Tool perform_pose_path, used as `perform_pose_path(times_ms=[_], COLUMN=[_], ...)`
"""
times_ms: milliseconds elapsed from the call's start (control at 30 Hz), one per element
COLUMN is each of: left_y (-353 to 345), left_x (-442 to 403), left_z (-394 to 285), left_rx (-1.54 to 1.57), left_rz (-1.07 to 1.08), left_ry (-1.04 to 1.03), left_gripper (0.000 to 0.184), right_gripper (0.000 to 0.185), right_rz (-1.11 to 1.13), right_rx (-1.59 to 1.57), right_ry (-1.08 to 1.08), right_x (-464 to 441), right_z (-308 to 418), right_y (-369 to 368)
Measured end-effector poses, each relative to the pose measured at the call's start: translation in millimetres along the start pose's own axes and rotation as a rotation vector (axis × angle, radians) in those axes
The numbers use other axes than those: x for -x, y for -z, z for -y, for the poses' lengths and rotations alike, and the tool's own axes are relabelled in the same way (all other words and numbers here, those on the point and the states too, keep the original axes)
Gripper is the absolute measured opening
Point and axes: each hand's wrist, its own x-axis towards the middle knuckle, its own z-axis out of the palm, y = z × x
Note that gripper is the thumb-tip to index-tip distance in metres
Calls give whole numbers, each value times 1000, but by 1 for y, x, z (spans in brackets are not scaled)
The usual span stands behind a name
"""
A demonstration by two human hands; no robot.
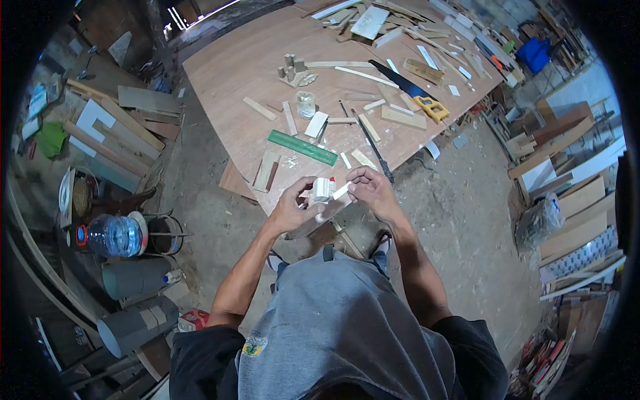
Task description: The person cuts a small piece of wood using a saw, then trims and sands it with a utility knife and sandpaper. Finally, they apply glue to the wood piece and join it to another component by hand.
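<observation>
My left hand (293,208) is closed around a small white bottle-like piece (323,190) with a red tip, over the near corner of the table. My right hand (375,193) pinches a short white strip (342,191) close beside it. Part of each grip is hidden by the fingers. Just beyond the hands, a green ruler (302,147) lies on the tabletop (230,87). To the left of my left hand rests a small wood block (267,171) with a dark edge.
A handsaw (413,92) with a yellow handle lies at the table's right. A glass jar (305,105) stands mid-table among wood strips. Scrap wood (370,23) piles up at the back. Left on the floor side is a large water bottle (113,235); boards (580,200) lean at right.
</observation>
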Motion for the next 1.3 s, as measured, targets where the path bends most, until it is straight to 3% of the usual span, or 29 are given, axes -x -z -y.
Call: perform_pose_path(times_ms=[133, 267, 467, 533, 667, 833, 967, 1133, 1300], left_y=[1, 3, 7, 8, 10, 8, 8, 11, 8], left_x=[9, 15, 14, 14, 12, 10, 9, 7, 8], left_z=[-29, -43, -37, -44, -55, -57, -64, -63, -67], left_rx=[19, 19, 60, 8, -29, -11, -26, -37, -25], left_rz=[12, 19, 53, 26, 29, -3, -4, 44, 47], left_ry=[-52, -28, -36, -51, -40, -83, -124, -174, -197], left_gripper=[63, 64, 65, 63, 63, 64, 62, 59, 59], right_gripper=[22, 19, 20, 25, 32, 42, 44, 46, 47], right_rz=[50, 44, 53, 68, 71, 77, 40, 37, -2], right_rx=[154, 116, 211, 210, 164, 357, 269, 569, 624], right_ry=[-44, -25, 106, 237, 244, 318, 275, 555, 623], right_x=[-7, -6, -1, 2, 11, 12, 13, 11, 13], right_z=[20, 29, 21, 25, 33, 30, 31, 30, 34], right_y=[-6, -20, -25, -30, -33, -28, -31, -28, -34])
